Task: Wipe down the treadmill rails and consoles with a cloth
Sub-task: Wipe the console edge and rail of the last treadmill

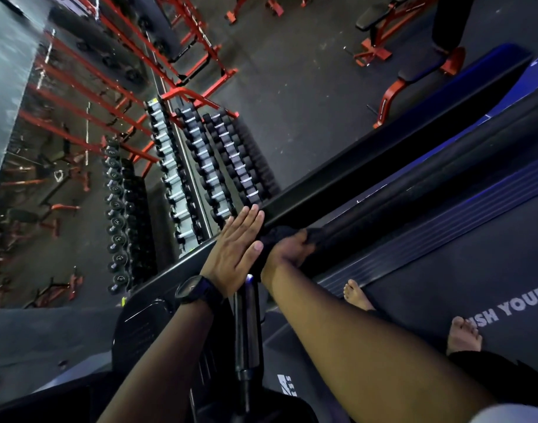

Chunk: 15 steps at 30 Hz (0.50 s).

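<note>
A long black treadmill rail (383,178) runs diagonally from the centre up to the right. My right hand (287,250) is shut on a dark cloth (269,239), pressing it onto the near end of the rail. My left hand (235,251), with a black watch on the wrist, lies flat with straight fingers against the left side of the same rail end, touching the cloth. A black upright handle (246,328) stands just below both hands.
The treadmill belt (444,285) with white lettering lies at lower right, with my bare feet on it. A dumbbell rack (200,166) stands beyond the rail by a mirror. Red-framed benches (393,87) and racks sit on the dark floor behind.
</note>
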{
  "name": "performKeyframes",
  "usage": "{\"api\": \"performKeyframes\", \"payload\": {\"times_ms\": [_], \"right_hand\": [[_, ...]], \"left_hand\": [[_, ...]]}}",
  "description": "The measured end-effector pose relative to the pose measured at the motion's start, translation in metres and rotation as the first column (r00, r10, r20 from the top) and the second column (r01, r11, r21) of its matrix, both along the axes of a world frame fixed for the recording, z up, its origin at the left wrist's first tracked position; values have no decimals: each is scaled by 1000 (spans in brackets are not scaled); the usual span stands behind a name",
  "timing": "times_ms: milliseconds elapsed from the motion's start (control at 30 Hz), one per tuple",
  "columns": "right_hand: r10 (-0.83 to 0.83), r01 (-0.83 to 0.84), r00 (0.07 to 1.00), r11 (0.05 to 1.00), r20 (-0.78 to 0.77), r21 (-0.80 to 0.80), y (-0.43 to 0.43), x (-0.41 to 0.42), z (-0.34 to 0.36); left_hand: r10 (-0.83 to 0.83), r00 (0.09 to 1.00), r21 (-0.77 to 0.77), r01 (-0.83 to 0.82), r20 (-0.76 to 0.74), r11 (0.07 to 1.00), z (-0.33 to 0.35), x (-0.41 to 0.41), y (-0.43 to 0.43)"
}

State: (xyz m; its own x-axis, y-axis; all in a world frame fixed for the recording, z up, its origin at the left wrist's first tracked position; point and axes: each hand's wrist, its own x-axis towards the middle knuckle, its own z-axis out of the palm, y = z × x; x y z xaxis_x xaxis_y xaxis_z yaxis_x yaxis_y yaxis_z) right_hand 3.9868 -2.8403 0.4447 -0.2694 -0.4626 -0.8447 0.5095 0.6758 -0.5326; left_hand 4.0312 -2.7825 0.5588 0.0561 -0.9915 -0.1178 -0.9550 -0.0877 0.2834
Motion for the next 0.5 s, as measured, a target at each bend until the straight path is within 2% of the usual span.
{"api": "performKeyframes", "payload": {"times_ms": [67, 133, 267, 333, 400, 500], "right_hand": [[74, -83, 987, 995, 139, 61, 4, -12, 21], [186, -187, 963, 982, 196, -15, 5, -27, 49], [227, -214, 973, 952, 36, -221, 16, -39, 79], [252, -237, 968, 918, 7, -319, 21, -44, 96], [263, -242, 965, 888, 1, -390, 22, -54, 104], [249, -205, 967, 886, 54, -416, 17, -73, 103]], "left_hand": [[14, 1000, -6, -14, -14, 1000, 2, -1, 4], [35, 999, -26, -36, -28, 999, 3, -4, 8], [121, 982, -90, -134, -146, 987, 11, -18, 8], [148, 968, -128, -176, -202, 976, 19, -23, 8], [171, 966, -154, -203, -194, 967, 26, -28, 8], [198, 969, -179, -223, -144, 958, 30, -40, 1]]}}
